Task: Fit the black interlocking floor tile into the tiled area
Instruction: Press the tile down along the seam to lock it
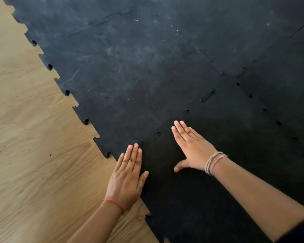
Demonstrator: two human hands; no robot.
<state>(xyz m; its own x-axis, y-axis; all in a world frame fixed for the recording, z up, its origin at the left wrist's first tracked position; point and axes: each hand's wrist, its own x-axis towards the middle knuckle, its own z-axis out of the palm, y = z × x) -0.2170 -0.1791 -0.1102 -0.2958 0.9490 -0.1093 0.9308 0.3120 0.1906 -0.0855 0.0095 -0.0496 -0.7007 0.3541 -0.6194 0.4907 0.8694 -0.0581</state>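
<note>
Black rubber covers most of the view: a spread of interlocking tiles laid over a wooden floor, its left border running diagonally in a row of puzzle-shaped tabs and notches. The nearest tile, darker and cleaner than the dusty, scuffed ones beyond it, lies at the bottom right, and its upper-left edge meets the neighbouring tile along a toothed seam that rises to the right from between the two hands. Along that seam several small gaps show where the tabs are not fully seated, and more small holes dot the seam on the tile's far right side. The left hand lies flat, palm down, fingers pressed together and thumb out to the side; it straddles the tile's left edge, with its fingertips at the corner where the seam begins and its heel over the wood. A red thread circles that wrist. The right hand also lies flat on the near tile, fingers together and pointing up-left to the seam, thumb spread wide. Pale string bands wrap that wrist. Neither hand has a grip on anything; both are open palms resting on the rubber.
</note>
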